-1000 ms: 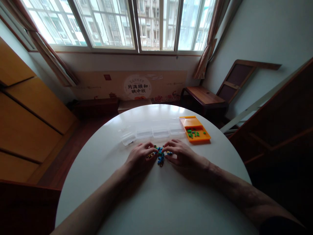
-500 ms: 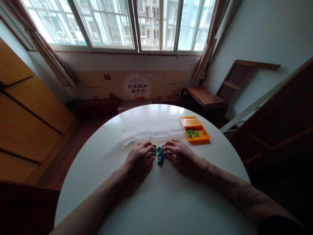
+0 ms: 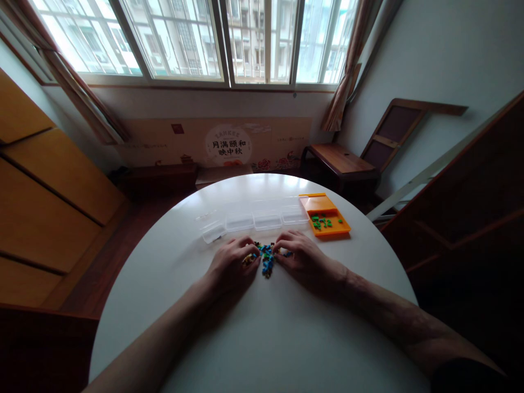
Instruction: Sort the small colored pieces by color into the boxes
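A small heap of tiny building bricks [image 3: 267,264], mostly blue with some green, yellow and brown, lies on the white table between my hands. From the left, my left hand [image 3: 234,258] reaches into it, index finger and thumb drawn together at the heap's edge. Opposite it, my right hand [image 3: 301,253] has its index finger and thumb pinched at the right edge of the heap. Whatever sits between the fingertips of either hand is too small to make out. Behind the right hand is an orange tray [image 3: 343,227] holding several green bricks [image 3: 321,222].
Clear plastic compartments [image 3: 268,220] stand in a row behind my hands, reaching to the orange tray. A smaller clear box [image 3: 213,233] sits at their left end. The round white table [image 3: 262,338] has a curved edge; a wooden chair [image 3: 344,161] stands beyond it.
My right thumb and index finger have drawn closer together at the heap. My left fingertips have shifted slightly inward among the bricks. Tray and compartments have stayed put.
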`<state>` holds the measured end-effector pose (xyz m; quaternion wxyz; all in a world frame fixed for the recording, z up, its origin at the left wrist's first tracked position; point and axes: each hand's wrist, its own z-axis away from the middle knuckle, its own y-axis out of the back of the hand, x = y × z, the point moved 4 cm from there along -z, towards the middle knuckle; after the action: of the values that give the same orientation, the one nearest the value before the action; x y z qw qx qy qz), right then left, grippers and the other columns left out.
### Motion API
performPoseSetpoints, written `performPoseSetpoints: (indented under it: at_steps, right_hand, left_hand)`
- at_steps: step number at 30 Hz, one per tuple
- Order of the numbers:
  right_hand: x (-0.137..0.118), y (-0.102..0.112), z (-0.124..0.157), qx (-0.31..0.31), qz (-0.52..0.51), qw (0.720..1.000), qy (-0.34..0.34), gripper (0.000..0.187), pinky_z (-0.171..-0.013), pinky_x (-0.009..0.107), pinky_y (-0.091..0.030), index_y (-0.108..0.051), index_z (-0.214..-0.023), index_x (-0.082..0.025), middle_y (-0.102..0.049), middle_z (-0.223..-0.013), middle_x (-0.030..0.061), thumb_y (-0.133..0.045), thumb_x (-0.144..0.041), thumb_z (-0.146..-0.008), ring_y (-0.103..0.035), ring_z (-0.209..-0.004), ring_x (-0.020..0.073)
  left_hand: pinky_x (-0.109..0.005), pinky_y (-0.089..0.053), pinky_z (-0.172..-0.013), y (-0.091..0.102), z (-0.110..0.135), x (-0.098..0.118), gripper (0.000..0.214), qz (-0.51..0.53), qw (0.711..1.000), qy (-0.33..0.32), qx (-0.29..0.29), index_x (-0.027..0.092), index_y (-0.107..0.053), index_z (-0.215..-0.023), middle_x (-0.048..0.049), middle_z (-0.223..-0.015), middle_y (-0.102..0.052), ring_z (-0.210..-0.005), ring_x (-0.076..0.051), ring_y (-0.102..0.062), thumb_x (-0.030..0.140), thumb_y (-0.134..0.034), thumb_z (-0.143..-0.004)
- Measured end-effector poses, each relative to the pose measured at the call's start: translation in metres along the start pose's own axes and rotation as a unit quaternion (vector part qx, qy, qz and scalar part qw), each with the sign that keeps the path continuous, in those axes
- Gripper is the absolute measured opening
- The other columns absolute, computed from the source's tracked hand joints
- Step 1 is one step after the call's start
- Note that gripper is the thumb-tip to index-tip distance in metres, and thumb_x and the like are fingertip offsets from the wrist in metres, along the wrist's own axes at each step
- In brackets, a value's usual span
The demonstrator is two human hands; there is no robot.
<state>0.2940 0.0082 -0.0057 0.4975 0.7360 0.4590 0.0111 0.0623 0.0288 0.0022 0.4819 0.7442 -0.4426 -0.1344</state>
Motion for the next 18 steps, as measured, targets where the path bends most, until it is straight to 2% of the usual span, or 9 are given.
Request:
performPoseSetpoints:
  at_steps: [7, 13, 18]
  right_hand:
    - [0.000, 0.001, -0.001, -0.003, -0.023, 1.000, -0.003, 0.006, -0.097, 0.039, -0.055, -0.078, -0.102, -0.026, -0.077, -0.108, 0.0047, -0.082, -0.023, -0.099, -0.070, -0.104, 0.0235]
    - [0.001, -0.001, -0.001, -0.014, -0.002, 1.000, 0.023, 0.003, -0.098, 0.040, -0.054, -0.076, -0.104, -0.026, -0.077, -0.109, 0.0056, -0.078, -0.024, -0.103, -0.070, -0.102, 0.0241]
    - [0.007, 0.012, -0.003, 0.008, -0.016, 1.000, 0.004, 0.006, -0.099, 0.040, -0.054, -0.072, -0.106, -0.024, -0.078, -0.105, 0.0061, -0.071, -0.018, -0.104, -0.071, -0.102, 0.0246]
  left_hand:
    - [-0.033, -0.056, -0.077, -0.001, -0.001, -0.002, 0.009, 0.004, 1.000, -0.012, -0.001, 0.026, -0.080, -0.096, -0.0036, -0.103, -0.078, -0.085, -0.020, -0.069, 0.029, -0.073, -0.101]
    - [-0.031, -0.055, -0.078, -0.001, -0.001, -0.001, 0.015, 0.003, 1.000, -0.014, -0.007, 0.025, -0.078, -0.098, -0.0049, -0.103, -0.077, -0.086, -0.020, -0.069, 0.029, -0.066, -0.106]
    - [-0.031, -0.053, -0.079, -0.002, 0.002, -0.003, 0.020, 0.015, 1.000, -0.007, -0.003, 0.024, -0.076, -0.102, -0.0049, -0.106, -0.077, -0.087, -0.018, -0.069, 0.031, -0.060, -0.111]
